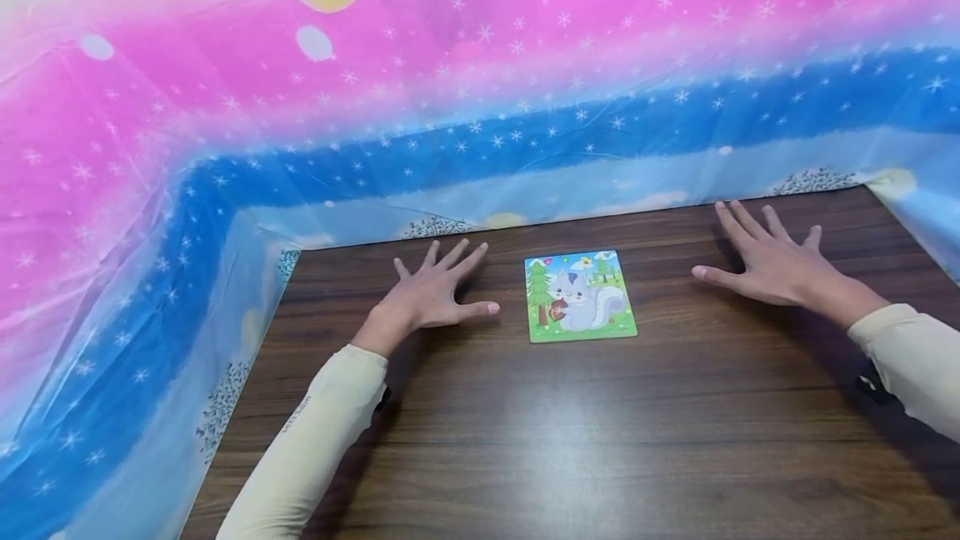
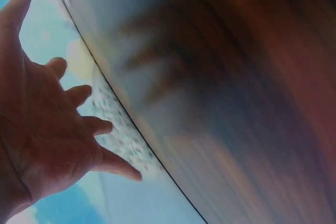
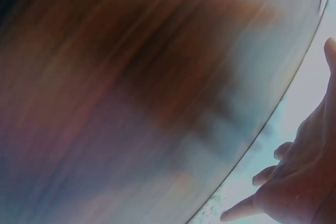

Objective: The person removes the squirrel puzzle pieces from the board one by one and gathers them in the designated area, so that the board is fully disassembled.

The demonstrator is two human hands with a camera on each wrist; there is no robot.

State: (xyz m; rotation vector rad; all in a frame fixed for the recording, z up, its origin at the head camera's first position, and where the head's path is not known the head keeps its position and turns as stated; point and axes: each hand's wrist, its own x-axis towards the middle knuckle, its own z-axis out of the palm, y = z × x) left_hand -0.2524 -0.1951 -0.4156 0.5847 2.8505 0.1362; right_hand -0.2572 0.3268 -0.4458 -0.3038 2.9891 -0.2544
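A square picture puzzle or card [image 1: 581,297] lies flat on the brown wooden table [image 1: 570,440]; it shows a grey squirrel with an acorn among green trees. To its left, my left hand [image 1: 435,290] hovers palm down with the fingers spread, its thumb pointing toward the picture. On the other side my right hand [image 1: 780,261] is spread likewise, farther from the picture. Both hold nothing. In the left wrist view the left hand [image 2: 52,124] shows its palm above the table, and the right wrist view has part of the right hand [image 3: 299,177] at its edge.
Behind the table hangs a pink and blue cloth [image 1: 480,132] with snowflakes, which also runs down the left and right sides. The table's far edge meets this cloth just past the fingertips. Light sleeves cover both forearms, and dark straps show below the cuffs.
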